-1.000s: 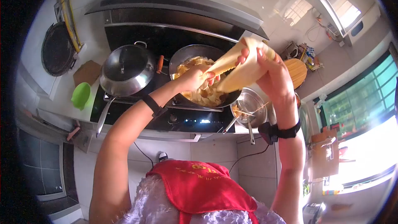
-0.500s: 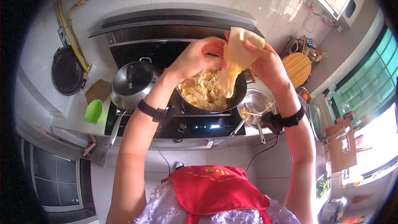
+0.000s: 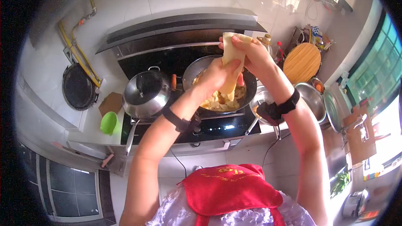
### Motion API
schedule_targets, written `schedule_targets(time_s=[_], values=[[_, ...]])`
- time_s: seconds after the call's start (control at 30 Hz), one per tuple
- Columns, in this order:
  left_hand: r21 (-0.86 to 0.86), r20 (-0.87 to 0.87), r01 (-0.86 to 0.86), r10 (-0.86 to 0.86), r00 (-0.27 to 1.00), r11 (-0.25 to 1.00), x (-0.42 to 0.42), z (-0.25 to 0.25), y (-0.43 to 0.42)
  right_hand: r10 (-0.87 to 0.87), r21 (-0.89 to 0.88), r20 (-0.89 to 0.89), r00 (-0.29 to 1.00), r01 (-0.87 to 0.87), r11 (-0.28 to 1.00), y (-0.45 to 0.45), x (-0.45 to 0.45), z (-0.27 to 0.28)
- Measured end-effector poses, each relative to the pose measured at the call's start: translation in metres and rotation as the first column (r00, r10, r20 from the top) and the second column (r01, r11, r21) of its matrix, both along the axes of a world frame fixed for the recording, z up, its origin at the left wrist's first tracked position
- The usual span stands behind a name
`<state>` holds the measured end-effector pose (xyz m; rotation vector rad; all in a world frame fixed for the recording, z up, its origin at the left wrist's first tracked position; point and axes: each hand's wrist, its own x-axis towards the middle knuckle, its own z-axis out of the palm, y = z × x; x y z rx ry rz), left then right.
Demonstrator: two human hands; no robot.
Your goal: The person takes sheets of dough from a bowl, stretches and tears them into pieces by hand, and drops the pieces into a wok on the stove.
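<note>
Above the right-hand wok (image 3: 190,73) my two hands hold a long, pale yellow dough sheet (image 3: 233,52), which hangs down in a narrow strip. My left hand (image 3: 220,74) grips it at its middle, thumb across the front. At its top, my right hand (image 3: 251,50) pinches it, thumb in front and fingers partly behind. Pieces of similar dough (image 3: 217,102) lie in the wok below, partly hidden by my left hand and the sheet.
A lidded steel pan (image 3: 146,94) stands on the left burner. Further left are a green bowl (image 3: 109,123) and a black round pan (image 3: 78,87). On the right are a round wooden board (image 3: 302,62), a steel bowl (image 3: 312,100) and a strainer-like pan (image 3: 260,96).
My left hand has come down from beside the sheet's upper part and closed round its middle. The sheet now hangs narrower and straighter. The camera view has shifted.
</note>
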<state>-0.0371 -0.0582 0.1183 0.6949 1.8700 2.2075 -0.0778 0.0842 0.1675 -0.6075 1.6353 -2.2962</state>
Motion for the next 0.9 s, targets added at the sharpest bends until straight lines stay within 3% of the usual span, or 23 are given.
schedule_targets(time_s=[0.13, 0.2, 0.23, 0.3, 0.43, 0.47, 0.63, 0.7, 0.8, 0.87, 0.9], values=[[0.0, 0.026, -0.215, 0.215, 0.976, 0.977, 0.017, -0.024, 0.005, 0.021, -0.081, 0.0, 1.0, -0.021, 0.997, 0.002, -0.003, 0.007], [0.086, 0.089, -0.272, 0.265, 0.96, 0.958, 0.032, -0.028, 0.008, 0.08, -0.142, -0.06, 0.995, -0.088, 0.986, 0.006, -0.017, 0.009], [0.126, 0.124, -0.303, 0.288, 0.95, 0.945, 0.04, -0.031, 0.011, -0.038, -0.155, -0.014, 0.999, 0.035, 0.987, 0.001, -0.016, 0.014], [0.19, 0.135, -0.305, 0.283, 0.95, 0.933, 0.052, -0.041, 0.013, -0.02, -0.2, -0.052, 0.998, 0.009, 0.98, 0.005, -0.025, 0.024], [0.202, 0.186, -0.344, 0.31, 0.933, 0.917, 0.055, -0.055, 0.002, -0.073, -0.079, -0.154, 0.985, 0.062, 0.995, 0.015, -0.025, 0.036], [0.212, 0.207, -0.348, 0.306, 0.929, 0.913, 0.055, -0.058, -0.004, -0.058, -0.131, -0.14, 0.988, 0.039, 0.991, 0.022, -0.048, 0.032], [0.13, 0.244, -0.396, 0.357, 0.902, 0.909, 0.058, -0.069, -0.028, 0.01, 0.08, -0.172, 0.985, 0.003, 0.997, 0.076, -0.061, 0.053], [0.022, 0.306, -0.458, 0.43, 0.849, 0.888, 0.06, -0.072, -0.036, 0.041, 0.173, -0.175, 0.984, -0.01, 0.985, 0.103, -0.059, 0.055], [0.102, 0.26, -0.375, 0.339, 0.904, 0.921, 0.055, -0.096, -0.049, 0.174, 0.261, -0.279, 0.944, -0.1, 0.96, 0.15, -0.067, 0.042], [0.046, 0.252, -0.371, 0.349, 0.903, 0.927, 0.06, -0.09, -0.04, 0.15, 0.458, -0.422, 0.894, 0.067, 0.887, 0.167, -0.062, 0.024], [0.018, 0.245, -0.368, 0.353, 0.903, 0.929, 0.06, -0.087, -0.036, 0.116, 0.416, -0.318, 0.941, 0.029, 0.909, 0.172, -0.062, 0.014]])
